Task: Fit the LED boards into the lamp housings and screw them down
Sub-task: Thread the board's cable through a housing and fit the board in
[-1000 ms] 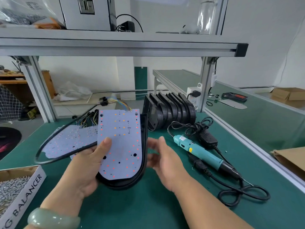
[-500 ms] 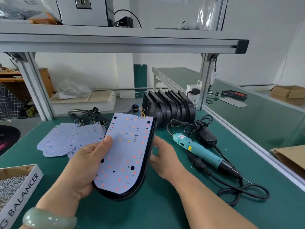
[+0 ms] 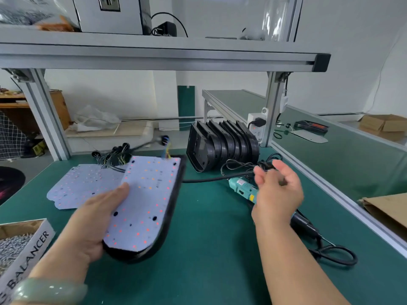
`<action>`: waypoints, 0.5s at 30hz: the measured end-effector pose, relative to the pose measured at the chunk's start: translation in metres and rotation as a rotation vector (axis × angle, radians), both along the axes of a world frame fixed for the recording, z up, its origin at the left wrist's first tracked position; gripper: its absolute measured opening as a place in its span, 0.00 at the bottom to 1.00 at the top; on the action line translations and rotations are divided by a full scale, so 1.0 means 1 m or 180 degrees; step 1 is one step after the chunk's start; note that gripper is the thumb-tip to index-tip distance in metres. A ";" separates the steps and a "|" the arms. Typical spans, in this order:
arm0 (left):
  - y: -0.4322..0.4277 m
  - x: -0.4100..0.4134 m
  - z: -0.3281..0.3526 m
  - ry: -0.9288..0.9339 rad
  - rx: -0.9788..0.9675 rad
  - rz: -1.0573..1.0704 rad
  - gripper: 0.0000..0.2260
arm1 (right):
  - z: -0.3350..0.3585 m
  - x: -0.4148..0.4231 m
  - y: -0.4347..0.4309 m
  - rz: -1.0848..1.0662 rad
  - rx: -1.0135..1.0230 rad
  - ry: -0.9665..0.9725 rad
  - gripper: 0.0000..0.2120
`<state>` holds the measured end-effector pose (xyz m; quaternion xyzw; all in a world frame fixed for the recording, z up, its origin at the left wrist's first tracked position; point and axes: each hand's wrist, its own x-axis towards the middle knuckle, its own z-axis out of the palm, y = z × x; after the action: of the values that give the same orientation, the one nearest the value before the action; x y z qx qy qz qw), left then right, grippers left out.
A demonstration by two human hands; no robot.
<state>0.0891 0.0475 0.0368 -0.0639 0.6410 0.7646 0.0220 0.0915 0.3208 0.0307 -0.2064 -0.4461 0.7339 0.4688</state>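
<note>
Right hand (image 3: 278, 194) now off lamp housing (image 3: 132, 256)

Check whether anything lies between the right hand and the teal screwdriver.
Nothing visible does. The right hand hovers open just above the screwdriver on the mat, covering its middle. The coiled cable sits behind the fingers, not over the tool. The left hand holds the lamp housing aside.

A thick, rounded bangle (image 3: 48, 290) of pale, milky green, glossy with small highlights, is worn on the left wrist. The left hand (image 3: 92, 219) and right hand (image 3: 277, 194) are seen bare, as are both forearms.
</note>
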 end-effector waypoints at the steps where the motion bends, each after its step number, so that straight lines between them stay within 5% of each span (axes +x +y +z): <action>1: 0.006 0.003 0.000 0.0066 -0.0171 -0.0129 0.14 | 0.002 0.001 0.003 0.0070 -0.0091 0.0214 0.14; 6: 0.027 0.015 0.004 0.0281 -0.0189 -0.0837 0.16 | -0.013 0.008 -0.029 0.0980 0.2919 -0.0483 0.24; 9: 0.030 0.021 0.005 0.0348 -0.0080 -0.1087 0.18 | -0.022 0.008 -0.048 0.2129 0.3390 -0.0529 0.25; 13: 0.030 0.021 0.008 0.0441 0.0160 -0.0905 0.17 | -0.018 0.006 -0.052 0.2186 0.3898 -0.0265 0.22; 15: 0.027 0.019 0.010 0.0451 0.0274 -0.0698 0.17 | -0.017 0.011 -0.058 0.2516 0.3628 -0.0327 0.13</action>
<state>0.1082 0.0743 0.0465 0.0618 0.6106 0.7870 0.0628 0.1029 0.2633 0.0141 0.2154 -0.8251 0.4902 0.1800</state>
